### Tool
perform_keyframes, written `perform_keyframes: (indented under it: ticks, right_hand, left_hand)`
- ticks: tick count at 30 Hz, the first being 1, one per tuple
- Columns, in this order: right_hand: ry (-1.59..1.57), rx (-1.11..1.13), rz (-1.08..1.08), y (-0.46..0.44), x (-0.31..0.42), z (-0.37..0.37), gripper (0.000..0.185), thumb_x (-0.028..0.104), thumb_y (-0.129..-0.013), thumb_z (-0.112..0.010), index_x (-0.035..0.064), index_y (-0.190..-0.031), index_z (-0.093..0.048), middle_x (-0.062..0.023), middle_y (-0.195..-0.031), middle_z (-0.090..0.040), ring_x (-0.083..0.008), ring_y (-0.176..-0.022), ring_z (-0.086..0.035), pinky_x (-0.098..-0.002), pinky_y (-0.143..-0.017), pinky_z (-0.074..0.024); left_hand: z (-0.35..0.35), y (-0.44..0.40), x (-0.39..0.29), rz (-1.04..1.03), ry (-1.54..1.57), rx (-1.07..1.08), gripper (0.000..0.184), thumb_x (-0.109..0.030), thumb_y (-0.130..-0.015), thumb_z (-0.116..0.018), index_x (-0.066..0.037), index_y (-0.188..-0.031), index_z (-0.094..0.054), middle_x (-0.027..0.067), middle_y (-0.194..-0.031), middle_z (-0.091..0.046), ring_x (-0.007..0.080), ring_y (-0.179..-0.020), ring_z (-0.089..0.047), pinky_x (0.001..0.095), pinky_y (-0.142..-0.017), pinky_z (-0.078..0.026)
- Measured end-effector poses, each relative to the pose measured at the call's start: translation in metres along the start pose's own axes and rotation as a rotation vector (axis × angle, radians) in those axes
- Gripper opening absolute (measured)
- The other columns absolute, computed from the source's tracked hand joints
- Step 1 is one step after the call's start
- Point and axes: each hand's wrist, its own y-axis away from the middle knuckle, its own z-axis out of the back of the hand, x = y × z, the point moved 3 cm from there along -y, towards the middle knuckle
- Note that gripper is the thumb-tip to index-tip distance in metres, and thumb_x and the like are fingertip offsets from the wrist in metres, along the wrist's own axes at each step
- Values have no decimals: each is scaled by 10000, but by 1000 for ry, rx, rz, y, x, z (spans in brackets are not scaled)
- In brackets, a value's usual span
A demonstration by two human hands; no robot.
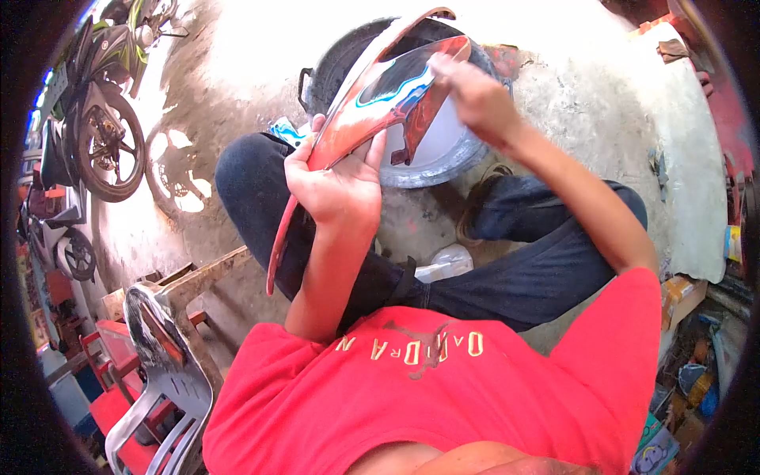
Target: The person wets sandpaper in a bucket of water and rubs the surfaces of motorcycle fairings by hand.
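Observation:
My left hand (336,186), palm up, grips the lower part of a curved motorcycle fairing panel (384,95). The panel is red with black, blue and white graphics, and it is tilted over a dark tub (427,178) on the floor. A long narrow strip of it reaches down past my left wrist. My right hand (479,99) is closed at the panel's upper end, its fingertips pressed against the painted face. Blur hides whether anything lies under those fingers. Pale, cloudy liquid shows inside the tub below the panel.
My bent legs (530,261) flank the tub. Motorcycles (111,134) stand at the left, above a grey plastic chair (170,372) and a wooden frame (190,277). A crumpled clear plastic bag (453,260) lies between my legs. A cardboard box (682,299) and clutter sit at the right.

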Motion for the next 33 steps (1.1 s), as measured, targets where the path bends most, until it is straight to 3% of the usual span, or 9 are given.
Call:
perform_keyframes:
  ticks: [4,8,14,20,24,26,28,30,33]
  right_hand:
    - [-218,43,342,-2,96,21,438,31,-889,-636,9,-1326,-610,-140,-1323,-654,-284,-1236,-630,-438,-1055,-496]
    - [-137,-12,49,-11,17,1,380,2,-921,-573,-4,-1299,-616,-189,-1297,-650,-343,-1164,-651,-416,-1014,-521]
    - [-131,-15,377,-1,94,19,436,37,-875,-640,51,-1311,-633,-125,-1281,-680,-281,-1207,-651,-419,-1041,-515]
    - [28,16,28,-2,2,4,369,27,-907,-601,18,-1274,-643,-159,-1291,-666,-309,-1182,-655,-402,-1007,-533]
    - [-94,-22,454,-3,99,26,410,112,-867,-621,33,-1269,-646,-133,-1281,-680,-255,-1161,-676,-400,-982,-549]
    - [-63,-40,446,-7,68,18,375,133,-889,-606,34,-1248,-656,-129,-1241,-697,-262,-1150,-680,-396,-968,-551]
    - [-38,-43,132,-11,17,4,337,63,-903,-546,20,-1218,-660,-165,-1205,-700,-286,-1129,-682,-396,-962,-550]
    - [41,-8,49,-9,4,3,406,-13,-890,-591,18,-1292,-630,-158,-1292,-665,-301,-1190,-651,-416,-1020,-523]
    - [-139,-31,282,-4,76,15,381,-4,-933,-557,34,-1305,-632,-137,-1310,-663,-282,-1221,-639,-417,-1035,-517]
  left_hand:
    - [5,-6,-3,0,-7,7,428,-269,-931,-401,1,-1249,-496,264,-1396,-517,453,-1322,-497,628,-1100,-389]
    - [7,-8,1,34,22,31,387,-298,-946,-396,-74,-1247,-493,239,-1389,-535,443,-1294,-525,609,-1076,-416]
    - [10,-14,1,33,53,64,365,-311,-957,-388,-109,-1243,-489,229,-1400,-529,440,-1293,-529,604,-1071,-421]
    - [7,-6,1,35,44,22,369,-308,-955,-392,-98,-1245,-482,238,-1400,-523,439,-1294,-528,610,-1078,-418]
    - [15,-15,0,19,60,89,374,-303,-953,-398,-90,-1250,-476,236,-1407,-516,436,-1307,-518,612,-1082,-417]
    - [13,-10,-1,30,62,67,379,-306,-954,-395,-88,-1254,-471,235,-1403,-519,434,-1301,-523,613,-1084,-414]
    - [7,-9,0,35,56,54,382,-309,-954,-392,-88,-1257,-468,235,-1398,-525,436,-1291,-531,613,-1082,-416]
    - [6,-7,2,30,38,16,384,-311,-953,-388,-90,-1257,-466,236,-1389,-533,442,-1279,-541,612,-1076,-424]
    - [12,-11,-1,25,9,40,381,-314,-952,-386,-98,-1255,-469,233,-1383,-537,448,-1273,-544,610,-1072,-433]
